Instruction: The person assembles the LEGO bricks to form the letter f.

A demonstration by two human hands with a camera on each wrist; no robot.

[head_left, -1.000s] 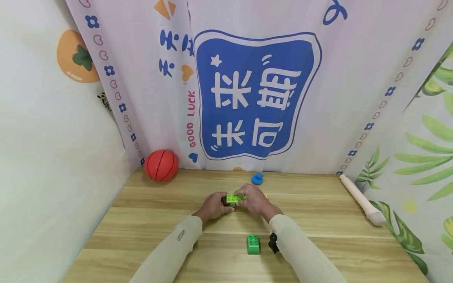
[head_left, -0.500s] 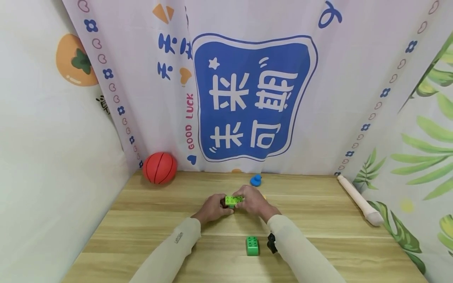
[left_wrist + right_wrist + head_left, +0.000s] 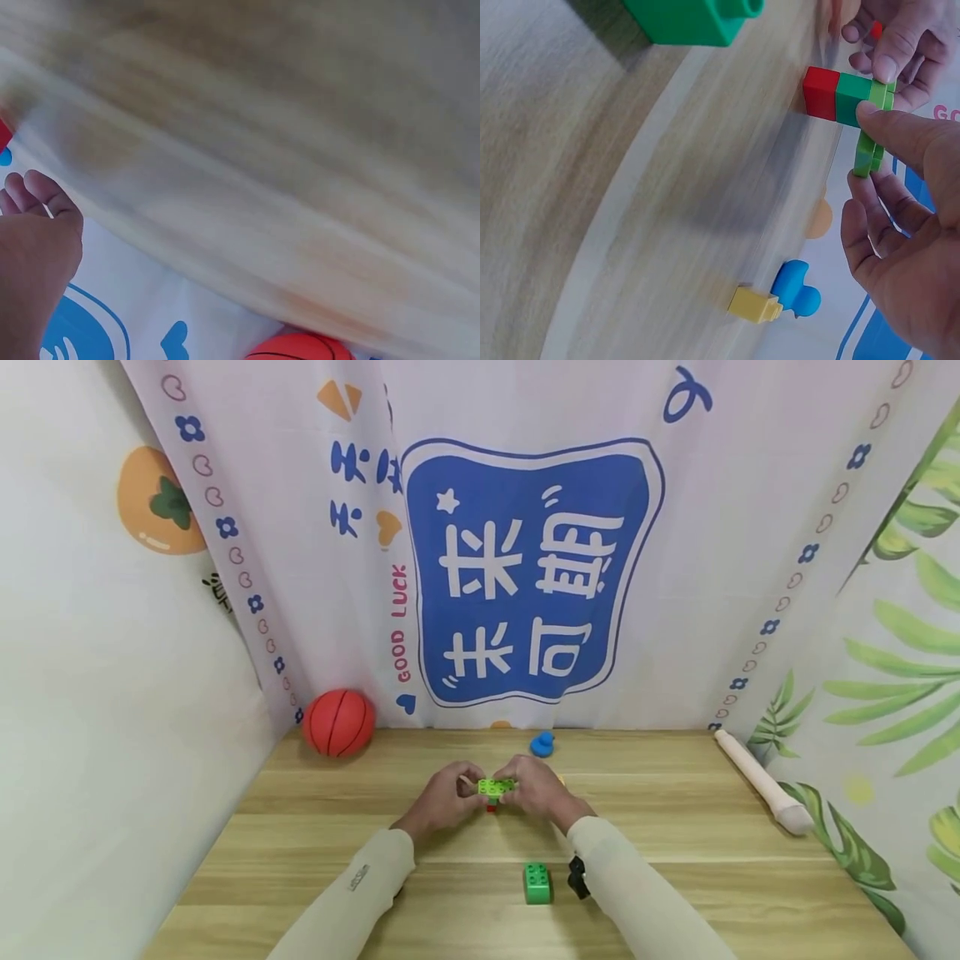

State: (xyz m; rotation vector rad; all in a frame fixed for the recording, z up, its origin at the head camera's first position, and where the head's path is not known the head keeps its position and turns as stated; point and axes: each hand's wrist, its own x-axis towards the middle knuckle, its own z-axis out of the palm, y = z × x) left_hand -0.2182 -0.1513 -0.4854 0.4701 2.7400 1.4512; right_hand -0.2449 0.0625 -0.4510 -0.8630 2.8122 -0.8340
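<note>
Wood-grain worktop, printed curtain behind. Left hand and right hand pinch lime plate from either side, fingers nearly closed; green block, then red block, stacked underneath.

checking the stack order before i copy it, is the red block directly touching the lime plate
No, the right wrist view shows a green block between the red block and the lime plate.
</note>
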